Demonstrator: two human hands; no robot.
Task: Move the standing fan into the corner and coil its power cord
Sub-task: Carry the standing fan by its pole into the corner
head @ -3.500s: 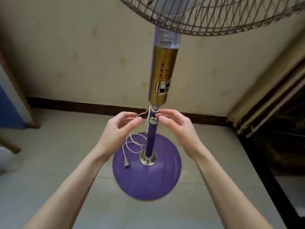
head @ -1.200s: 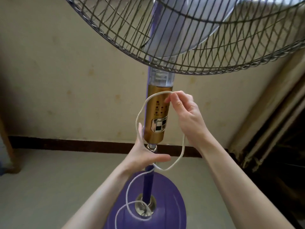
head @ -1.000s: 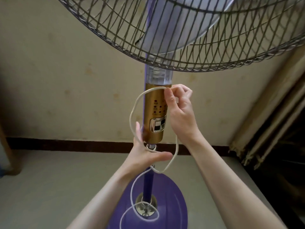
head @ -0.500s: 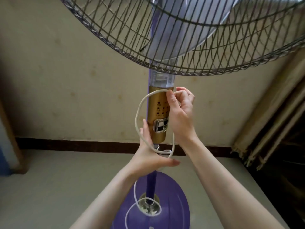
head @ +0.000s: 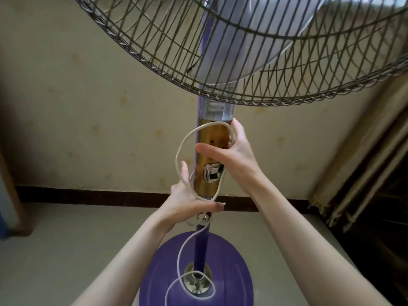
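Observation:
The standing fan rises in front of me: a wire grille [head: 254, 58] overhead, a gold control column [head: 212, 155], a purple pole and a round purple base [head: 229, 270] on the floor. Its white power cord [head: 180, 151] forms a loop beside the column. My right hand [head: 231, 153] holds the top of the loop against the column's right side, thumb stretched across the front. My left hand [head: 189, 202] pinches the loop's lower end just under the column. More cord hangs down and curls on the base by the pole. The plug is not visible.
A cream wall [head: 88, 107] with a dark skirting board [head: 92, 195] stands close behind the fan. Folded beige curtains [head: 364, 164] hang at the right, with a dark gap beyond. A wooden frame edge [head: 11, 195] shows at the far left. Pale floor tiles [head: 66, 250] surround the base.
My right hand has slid slightly down the column and spread its thumb across the front. The loop between my hands has drawn narrower, and my left hand sits closer under the column.

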